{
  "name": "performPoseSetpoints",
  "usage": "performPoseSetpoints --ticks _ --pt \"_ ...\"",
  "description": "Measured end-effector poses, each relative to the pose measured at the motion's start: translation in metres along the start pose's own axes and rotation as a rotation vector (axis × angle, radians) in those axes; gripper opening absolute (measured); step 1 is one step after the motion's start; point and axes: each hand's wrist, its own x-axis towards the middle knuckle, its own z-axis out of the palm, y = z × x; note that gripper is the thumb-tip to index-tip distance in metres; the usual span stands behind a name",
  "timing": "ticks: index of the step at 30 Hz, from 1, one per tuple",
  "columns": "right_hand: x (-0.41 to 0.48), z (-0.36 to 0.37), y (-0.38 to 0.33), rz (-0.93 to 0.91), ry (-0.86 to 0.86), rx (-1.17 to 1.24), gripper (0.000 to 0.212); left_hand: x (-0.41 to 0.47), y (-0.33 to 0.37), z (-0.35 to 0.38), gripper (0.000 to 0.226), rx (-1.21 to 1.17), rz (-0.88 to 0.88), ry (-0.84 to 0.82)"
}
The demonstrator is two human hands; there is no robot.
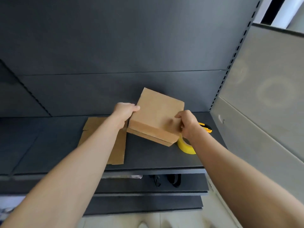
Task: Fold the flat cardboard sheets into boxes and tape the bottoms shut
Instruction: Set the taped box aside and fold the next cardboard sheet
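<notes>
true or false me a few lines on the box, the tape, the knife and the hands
1. Both the left hand and the right hand grip the cardboard box. True.
2. The yellow tape roll lies left of the box. False: it sits at the box's right, under the right hand.
3. A flat cardboard sheet lies on the shelf left of the box. True.
4. The left hand holds the yellow utility knife. False: it lies on the shelf behind the right hand.

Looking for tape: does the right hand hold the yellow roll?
No, the right hand grips the cardboard box; the tape roll lies on the shelf.
</notes>
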Motion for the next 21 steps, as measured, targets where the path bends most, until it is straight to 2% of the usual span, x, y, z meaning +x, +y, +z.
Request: performPoseSetpoints --ticks 4,7,12,15,21 --pt "-0.003 0.001 0.001 -0.073 -0.041 0.005 0.026 -0.017 -0.021 -0.002 0.044 0.03 0.005 0.033" --pt "-0.005 0.009 0.0 -0.13 -0.112 -0.037 0.016 -0.027 -0.035 -0.007 0.049 -0.082 -0.038 0.103" --pt "-0.011 0.033 0.003 -0.13 -0.249 -0.051 0.005 -0.034 -0.055 -0.026 0.027 -0.324 -0.114 0.188" --pt "-0.015 0.058 0.007 -0.135 -0.316 -0.081 0.011 -0.031 -0.065 -0.047 0.023 -0.393 -0.107 0.291" --pt "-0.031 0.143 0.02 -0.157 -0.422 -0.167 0.035 -0.017 -0.089 -0.121 0.041 -0.453 -0.076 0.478"
